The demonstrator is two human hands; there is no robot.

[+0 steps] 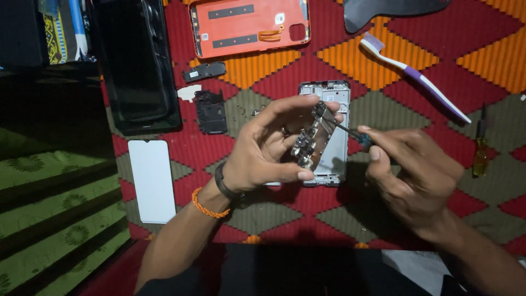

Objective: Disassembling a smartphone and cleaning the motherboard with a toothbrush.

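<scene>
Small silver-grey phone circuit board (308, 143): thin, light, stiff, likely fragile; left hand (263, 148) pinched its edges above the grey phone frame (334, 137). Right hand (413, 175) gripped a slim blue-handled screwdriver (350, 131), tip at the board.

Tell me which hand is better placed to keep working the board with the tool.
Right. The right hand already holds the screwdriver, tip at the circuit board; the left hand is occupied, its grip steadying that board above the phone frame.
</scene>
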